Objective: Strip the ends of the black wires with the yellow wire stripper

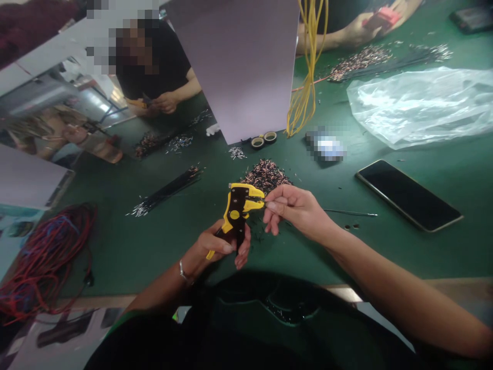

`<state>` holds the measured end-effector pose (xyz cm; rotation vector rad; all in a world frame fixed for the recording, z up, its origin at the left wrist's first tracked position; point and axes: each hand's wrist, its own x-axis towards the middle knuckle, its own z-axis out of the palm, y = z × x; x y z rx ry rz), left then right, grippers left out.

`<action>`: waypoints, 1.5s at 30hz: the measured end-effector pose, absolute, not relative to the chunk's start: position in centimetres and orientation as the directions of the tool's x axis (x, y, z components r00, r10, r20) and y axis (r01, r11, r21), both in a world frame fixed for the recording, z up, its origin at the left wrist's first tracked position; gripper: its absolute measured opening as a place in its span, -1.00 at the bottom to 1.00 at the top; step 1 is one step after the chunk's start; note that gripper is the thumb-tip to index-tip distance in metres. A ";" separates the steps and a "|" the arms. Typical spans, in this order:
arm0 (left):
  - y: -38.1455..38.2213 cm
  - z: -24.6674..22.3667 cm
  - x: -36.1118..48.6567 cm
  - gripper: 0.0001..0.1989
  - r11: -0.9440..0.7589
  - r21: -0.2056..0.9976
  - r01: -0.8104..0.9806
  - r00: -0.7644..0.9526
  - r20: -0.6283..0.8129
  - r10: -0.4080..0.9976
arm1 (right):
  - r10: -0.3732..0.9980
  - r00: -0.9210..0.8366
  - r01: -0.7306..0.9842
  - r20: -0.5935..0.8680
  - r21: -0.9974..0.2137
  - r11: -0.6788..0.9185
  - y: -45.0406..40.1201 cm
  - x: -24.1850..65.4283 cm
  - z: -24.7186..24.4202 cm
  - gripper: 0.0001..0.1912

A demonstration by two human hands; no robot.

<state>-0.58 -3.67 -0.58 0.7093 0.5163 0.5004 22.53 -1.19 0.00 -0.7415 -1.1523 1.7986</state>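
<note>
My left hand (223,244) is wrapped round the handles of a yellow and black wire stripper (235,210), held upright with its jaws to the right. My right hand (288,205) pinches a thin black wire (346,211) at the mouth of those jaws; its far part sticks out to the right behind the hand and ends in a silvery tip. Whether the jaws grip the wire end cannot be made out. Behind the stripper lies a heap of short black and copper wire scraps (265,173). To the left rests a bundle of black wires (169,190) with bright ends.
A phone (409,194) and a clear plastic bag (423,105) lie to the right. Tape rolls (264,140) sit before a pale upright panel (242,67). Yellow wires (308,77) hang beside it. Red cables (50,257) are coiled at left. Other people work across the green table (134,257).
</note>
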 end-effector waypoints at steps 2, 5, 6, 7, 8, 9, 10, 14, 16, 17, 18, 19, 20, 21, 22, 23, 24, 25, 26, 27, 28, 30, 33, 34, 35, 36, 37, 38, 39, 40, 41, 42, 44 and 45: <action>-3.7 -0.5 -0.5 -0.60 0.648 0.720 -0.248 0.761 -0.268 0.590 | 0.888 -0.457 -0.341 -0.042 -0.914 -0.219 -1.2 22.5 -0.1 -0.68; -3.7 -0.4 -0.4 -0.61 0.645 0.724 -0.245 0.753 -0.276 0.597 | 0.895 -0.444 -0.335 -0.039 -0.919 -0.206 -1.2 22.5 -0.2 -0.69; -3.8 -0.5 -0.4 -0.61 0.640 0.726 -0.250 0.750 -0.273 0.603 | 0.898 -0.439 -0.336 -0.034 -0.921 -0.199 -1.3 22.5 -0.2 -0.70; -3.8 -0.5 -0.4 -0.61 0.633 0.730 -0.258 0.745 -0.266 0.611 | 0.900 -0.434 -0.337 -0.030 -0.922 -0.193 -1.3 22.5 -0.2 -0.71; -3.9 -0.6 -0.4 -0.61 0.624 0.735 -0.267 0.740 -0.258 0.621 | 0.902 -0.430 -0.338 -0.026 -0.922 -0.188 -1.3 22.5 -0.2 -0.72; -4.0 -0.6 -0.4 -0.61 0.613 0.741 -0.274 0.732 -0.253 0.632 | 0.904 -0.426 -0.338 -0.025 -0.923 -0.184 -1.2 22.5 -0.2 -0.72; -4.1 -0.7 -0.4 -0.62 0.602 0.749 -0.277 0.723 -0.251 0.644 | 0.905 -0.424 -0.336 -0.025 -0.924 -0.182 -1.2 22.5 -0.1 -0.72; -4.4 -0.7 -0.3 -0.69 0.561 0.780 -0.278 0.678 -0.255 0.689 | 0.914 -0.406 -0.325 -0.028 -0.930 -0.173 -1.1 22.6 -0.1 -0.72; -4.6 -0.5 -0.2 -0.72 0.544 0.793 -0.275 0.660 -0.256 0.707 | 0.918 -0.395 -0.326 -0.026 -0.931 -0.166 -1.0 22.6 -0.2 -0.72; -4.7 -0.4 -0.1 -0.73 0.539 0.797 -0.273 0.650 -0.260 0.714 | 0.920 -0.391 -0.329 -0.024 -0.930 -0.164 -1.0 22.6 -0.2 -0.72; -4.8 -0.2 -0.1 -0.75 0.534 0.802 -0.269 0.640 -0.266 0.721 | 0.922 -0.387 -0.334 -0.021 -0.929 -0.161 -1.0 22.6 -0.2 -0.72; -5.0 -0.1 0.0 -0.77 0.529 0.807 -0.264 0.628 -0.272 0.729 | 0.923 -0.385 -0.339 -0.018 -0.927 -0.159 -1.0 22.6 -0.2 -0.72; -5.1 0.0 0.0 -0.78 0.523 0.812 -0.259 0.615 -0.279 0.737 | 0.924 -0.383 -0.345 -0.015 -0.925 -0.158 -1.0 22.6 -0.2 -0.72; -5.2 0.0 0.0 -0.79 0.518 0.817 -0.252 0.603 -0.286 0.745 | 0.924 -0.383 -0.349 -0.014 -0.924 -0.158 -1.0 22.6 -0.2 -0.72; -5.3 0.1 0.0 -0.80 0.510 0.824 -0.247 0.594 -0.288 0.751 | 0.923 -0.385 -0.349 -0.014 -0.923 -0.160 -1.0 22.6 -0.2 -0.72; -5.4 0.1 0.0 -0.81 0.502 0.830 -0.243 0.585 -0.288 0.759 | 0.922 -0.388 -0.347 -0.016 -0.924 -0.162 -1.0 22.6 -0.1 -0.72; -5.5 0.0 0.0 -0.81 0.494 0.836 -0.240 0.576 -0.287 0.765 | 0.921 -0.390 -0.343 -0.019 -0.925 -0.165 -1.0 22.6 -0.1 -0.72; -5.6 -0.1 -0.1 -0.82 0.487 0.841 -0.237 0.571 -0.285 0.770 | 0.921 -0.389 -0.340 -0.022 -0.926 -0.166 -1.0 22.6 0.0 -0.72; -5.6 -0.2 -0.1 -0.82 0.480 0.846 -0.231 0.568 -0.283 0.773 | 0.922 -0.385 -0.338 -0.024 -0.927 -0.165 -1.0 22.6 0.0 -0.72; -5.7 -0.3 -0.1 -0.82 0.472 0.852 -0.227 0.564 -0.280 0.777 | 0.924 -0.382 -0.337 -0.026 -0.927 -0.165 -1.0 22.6 0.0 -0.72; -5.7 -0.4 -0.1 -0.82 0.466 0.857 -0.222 0.559 -0.280 0.780 | 0.926 -0.377 -0.337 -0.027 -0.927 -0.164 -1.0 22.6 0.0 -0.73; -5.8 -0.6 -0.1 -0.82 0.458 0.862 -0.216 0.548 -0.281 0.788 | 0.927 -0.373 -0.337 -0.031 -0.927 -0.166 -1.0 22.6 -0.1 -0.72; -6.0 -0.8 -0.1 -0.82 0.458 0.862 -0.216 0.539 -0.286 0.793 | 0.930 -0.366 -0.333 -0.043 -0.927 -0.174 -1.0 22.6 -0.1 -0.71; -6.0 -0.8 -0.1 -0.82 0.458 0.862 -0.216 0.542 -0.284 0.791 | 0.931 -0.361 -0.335 -0.045 -0.926 -0.174 -1.0 22.6 -0.1 -0.71; -6.1 -0.8 -0.1 -0.83 0.457 0.863 -0.217 0.546 -0.281 0.789 | 0.933 -0.357 -0.338 -0.045 -0.925 -0.174 -1.0 22.6 -0.1 -0.72; -6.1 -0.8 -0.1 -0.83 0.455 0.863 -0.219 0.550 -0.276 0.788 | 0.934 -0.356 -0.342 -0.043 -0.924 -0.173 -1.0 22.6 -0.1 -0.72; -6.1 -0.8 -0.1 -0.84 0.454 0.864 -0.220 0.553 -0.273 0.787 | 0.934 -0.355 -0.348 -0.039 -0.922 -0.171 -1.0 22.6 -0.1 -0.72; -6.1 -0.7 -0.1 -0.84 0.453 0.864 -0.221 0.555 -0.270 0.787 | 0.934 -0.356 -0.352 -0.037 -0.921 -0.170 -1.1 22.6 -0.1 -0.72; -6.1 -0.7 -0.1 -0.84 0.452 0.864 -0.221 0.555 -0.270 0.787 | 0.934 -0.357 -0.353 -0.036 -0.920 -0.170 -1.1 22.6 -0.1 -0.72; -6.1 -0.7 -0.1 -0.85 0.450 0.865 -0.221 0.555 -0.268 0.788 | 0.933 -0.357 -0.353 -0.034 -0.920 -0.169 -1.1 22.6 -0.1 -0.72; -6.1 -0.6 -0.1 -0.85 0.449 0.866 -0.222 0.554 -0.267 0.788 | 0.933 -0.358 -0.351 -0.034 -0.921 -0.168 -1.0 22.6 -0.1 -0.72; -6.2 -0.6 0.0 -0.84 0.449 0.865 -0.222 0.554 -0.268 0.789 | 0.933 -0.359 -0.348 -0.032 -0.923 -0.166 -1.0 22.6 -0.2 -0.72; -6.2 -0.5 0.1 -0.84 0.448 0.866 -0.223 0.551 -0.268 0.791 | 0.932 -0.361 -0.337 -0.031 -0.928 -0.161 -1.0 22.7 -0.2 -0.74; -6.2 -0.5 0.1 -0.84 0.446 0.867 -0.222 0.550 -0.267 0.791 | 0.933 -0.359 -0.333 -0.030 -0.930 -0.158 -1.0 22.7 -0.2 -0.74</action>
